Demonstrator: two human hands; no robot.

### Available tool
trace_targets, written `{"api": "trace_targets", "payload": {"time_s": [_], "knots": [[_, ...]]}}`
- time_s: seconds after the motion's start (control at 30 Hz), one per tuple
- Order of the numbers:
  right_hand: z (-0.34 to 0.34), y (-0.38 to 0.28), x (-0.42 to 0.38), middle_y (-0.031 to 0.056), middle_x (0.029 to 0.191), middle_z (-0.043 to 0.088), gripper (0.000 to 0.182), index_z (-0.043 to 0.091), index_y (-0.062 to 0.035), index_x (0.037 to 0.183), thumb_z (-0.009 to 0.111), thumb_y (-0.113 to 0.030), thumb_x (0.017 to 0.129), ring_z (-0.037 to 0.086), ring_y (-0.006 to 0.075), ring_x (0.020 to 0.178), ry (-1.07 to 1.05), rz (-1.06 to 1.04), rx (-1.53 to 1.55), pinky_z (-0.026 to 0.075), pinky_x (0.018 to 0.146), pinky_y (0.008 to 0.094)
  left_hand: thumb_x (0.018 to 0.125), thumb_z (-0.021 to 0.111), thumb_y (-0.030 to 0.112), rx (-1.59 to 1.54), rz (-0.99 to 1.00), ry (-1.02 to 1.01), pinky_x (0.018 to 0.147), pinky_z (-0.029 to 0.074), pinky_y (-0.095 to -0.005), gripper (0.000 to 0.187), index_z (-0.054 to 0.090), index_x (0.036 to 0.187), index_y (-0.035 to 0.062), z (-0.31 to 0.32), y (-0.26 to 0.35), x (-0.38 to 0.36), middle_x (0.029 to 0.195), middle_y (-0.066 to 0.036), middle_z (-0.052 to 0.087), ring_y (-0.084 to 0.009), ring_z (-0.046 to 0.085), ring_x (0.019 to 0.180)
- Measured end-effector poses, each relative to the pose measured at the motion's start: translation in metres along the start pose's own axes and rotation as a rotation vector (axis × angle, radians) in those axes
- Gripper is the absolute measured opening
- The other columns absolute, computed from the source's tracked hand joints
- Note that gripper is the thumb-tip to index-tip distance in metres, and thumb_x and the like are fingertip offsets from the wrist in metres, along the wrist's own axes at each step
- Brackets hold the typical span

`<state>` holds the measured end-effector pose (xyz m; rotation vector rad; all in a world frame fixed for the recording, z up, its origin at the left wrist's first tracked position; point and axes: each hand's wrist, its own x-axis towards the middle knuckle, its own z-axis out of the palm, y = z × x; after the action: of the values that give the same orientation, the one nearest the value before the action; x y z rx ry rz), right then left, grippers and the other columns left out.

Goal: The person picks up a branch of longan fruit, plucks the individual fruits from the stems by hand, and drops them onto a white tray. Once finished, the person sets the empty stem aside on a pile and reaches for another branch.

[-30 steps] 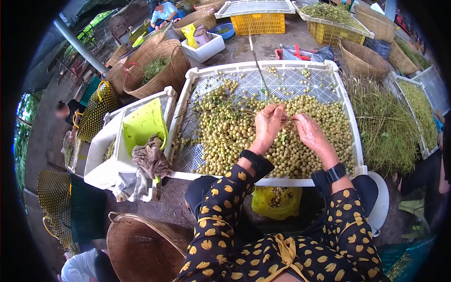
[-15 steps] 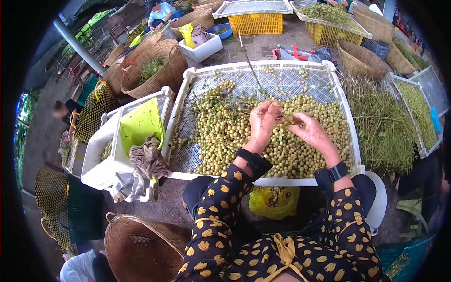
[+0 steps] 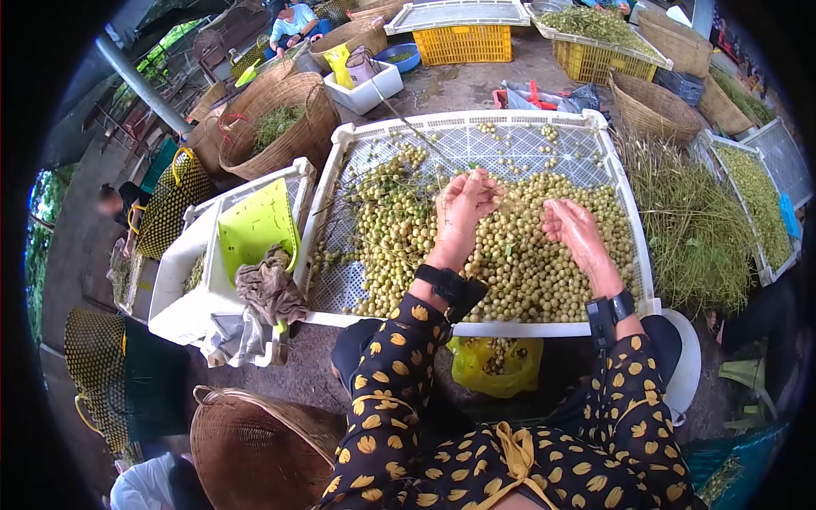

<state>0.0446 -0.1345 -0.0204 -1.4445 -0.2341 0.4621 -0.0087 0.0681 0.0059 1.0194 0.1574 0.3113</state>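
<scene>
My left hand [image 3: 460,208] is closed on a thin twig [image 3: 416,132], above the middle of the tray. The twig's long bare end slants up and left past the far rim. My right hand [image 3: 578,235] hovers to the right over the fruit, its fingers curled together; what they hold, if anything, is hidden. Beneath both hands lie many small round yellow-green fruits [image 3: 518,263] in a white mesh tray [image 3: 484,329]. Leafy stems [image 3: 387,183] are mixed with the fruit on the tray's left side.
Cut stems [image 3: 688,229] are heaped right of the tray. At left stand a white crate with a lime-green scoop [image 3: 255,225] and a crumpled cloth [image 3: 270,285]. A wicker basket [image 3: 255,450] is at lower left, a yellow bag [image 3: 497,365] under the tray. A person [image 3: 293,25] sits far back.
My hands have moved apart: the left slightly left, the right to the right. The twig in my left hand has swung from nearly upright to leaning left.
</scene>
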Motion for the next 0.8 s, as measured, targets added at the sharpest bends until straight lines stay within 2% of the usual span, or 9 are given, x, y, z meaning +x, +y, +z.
{"api": "trace_targets", "payload": {"time_s": [0.07,0.17,0.3,0.33,0.4,0.53,0.63,0.7,0.8], "knots": [[0.002,0.000,0.000,0.0043,0.091,0.059,0.040,0.055,-0.0056,0.113,0.051,-0.040,0.093,0.056,0.0091,0.073,-0.165,0.019,0.131,0.049,0.063,0.0230,0.093,0.053,0.022,0.013,-0.039,-0.063,0.063,0.051,-0.0229,0.020,0.058,0.100,0.0046,0.003,-0.002,-0.003,0.086,-0.004,0.063,-0.0145,0.065,0.076],[0.021,-0.014,-0.014,0.0037,0.089,0.058,0.038,0.055,-0.0068,0.113,0.051,-0.038,0.093,0.055,0.0088,0.069,-0.252,0.133,0.265,0.047,0.059,0.0221,0.093,0.054,0.023,0.027,-0.079,-0.130,0.063,0.051,-0.0229,0.021,0.058,0.101,0.0036,0.012,-0.009,-0.012,0.087,-0.004,0.063,-0.0143,0.064,0.076],[0.021,-0.007,-0.013,0.0038,0.087,0.058,0.030,0.054,-0.0075,0.115,0.054,-0.028,0.093,0.053,0.0086,0.063,-0.341,0.164,0.243,0.042,0.052,0.0213,0.093,0.054,0.022,0.097,-0.105,-0.162,0.067,0.051,-0.0234,0.023,0.060,0.105,0.0039,0.013,-0.014,-0.014,0.089,-0.003,0.064,-0.0118,0.062,0.080],[0.023,-0.003,-0.013,0.0037,0.081,0.057,0.026,0.054,-0.0088,0.115,0.052,-0.024,0.094,0.049,0.0101,0.057,-0.271,0.166,0.268,0.040,0.048,0.0217,0.093,0.054,0.022,0.133,-0.101,-0.163,0.068,0.051,-0.0238,0.023,0.059,0.106,0.0039,0.015,-0.012,-0.015,0.089,-0.003,0.064,-0.0116,0.062,0.081],[0.021,0.001,-0.009,0.0027,0.080,0.056,0.023,0.055,-0.0090,0.112,0.052,-0.023,0.094,0.049,0.0100,0.058,-0.242,0.179,0.318,0.040,0.048,0.0221,0.092,0.054,0.021,0.206,-0.093,-0.166,0.070,0.051,-0.0245,0.024,0.059,0.109,0.0037,0.019,-0.007,-0.018,0.090,-0.003,0.065,-0.0112,0.061,0.082],[0.016,0.006,-0.006,-0.0003,0.082,0.055,0.013,0.054,-0.0117,0.104,0.053,-0.018,0.092,0.050,0.0088,0.062,-0.139,0.190,0.437,0.042,0.049,0.0218,0.092,0.053,0.017,0.247,0.009,-0.180,0.070,0.050,-0.0240,0.020,0.063,0.103,0.0031,0.022,-0.015,-0.022,0.092,-0.004,0.065,-0.0095,0.060,0.082],[0.012,0.007,-0.003,-0.0020,0.081,0.055,0.011,0.056,-0.0138,0.102,0.052,-0.016,0.092,0.050,0.0086,0.062,-0.046,0.208,0.480,0.042,0.049,0.0217,0.093,0.052,0.014,0.389,0.102,-0.225,0.069,0.049,-0.0229,0.019,0.065,0.098,0.0017,0.030,-0.019,-0.029,0.091,-0.003,0.065,-0.0078,0.059,0.081],[0.008,0.003,-0.004,-0.0031,0.080,0.055,0.008,0.058,-0.0144,0.098,0.053,-0.017,0.092,0.051,0.0077,0.064,-0.084,0.198,0.498,0.043,0.048,0.0225,0.093,0.051,0.013,0.505,0.169,-0.261,0.068,0.049,-0.0223,0.019,0.066,0.095,0.0005,0.034,-0.020,-0.034,0.091,-0.002,0.065,-0.0071,0.058,0.080],[0.016,-0.012,-0.013,-0.0029,0.077,0.056,0.008,0.059,-0.0132,0.096,0.057,-0.019,0.090,0.051,0.0065,0.061,0.003,0.175,0.485,0.040,0.044,0.0210,0.093,0.051,0.011,0.452,0.160,-0.288,0.067,0.048,-0.0223,0.019,0.065,0.098,-0.0006,0.035,-0.017,-0.036,0.088,-0.001,0.065,-0.0067,0.057,0.077]]}}
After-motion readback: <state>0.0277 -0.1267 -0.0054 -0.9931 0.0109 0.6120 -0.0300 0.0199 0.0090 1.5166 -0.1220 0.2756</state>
